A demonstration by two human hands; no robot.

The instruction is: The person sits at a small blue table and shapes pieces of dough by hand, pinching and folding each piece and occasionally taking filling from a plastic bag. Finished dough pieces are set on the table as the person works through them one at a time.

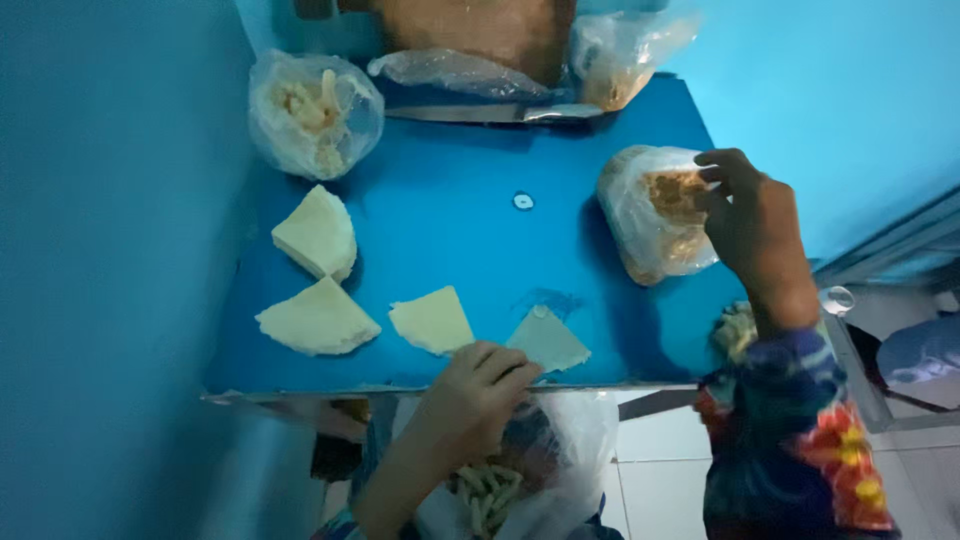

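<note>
Left hand: left hand (478,385) sits at the near edge of the blue bench (480,250), fingers curled down, fingertips touching the near tip of a thin grey-white wedge-shaped sheet (546,341); whether it pinches the sheet or only presses on it, I cannot tell.
Right hand: right hand (752,222), in a flowered dark sleeve (790,440), reaches over the right side of the bench, fingers curled onto the top of a clear plastic bag of brownish crumbly filling (655,212); it grips the bag's upper edge.
Wedges on the bench: a pale yellow wedge-shaped sheet (432,320) lies just left of the grey-white one; a thicker pale wedge (317,320) lies further left, and another pale wedge (317,232) lies behind it, near the bench's left edge.
Far side: a knotted clear bag of pale strips (315,112) stands at the back left corner; a long knife with a grey blade (480,113) lies across the back edge, beside more crumpled plastic bags (620,55).
Below the bench: an open clear bag holding pale finger-shaped strips (488,492) hangs under the left hand.
Centre: a small white ring (523,201) lies on bare bench surface.
</note>
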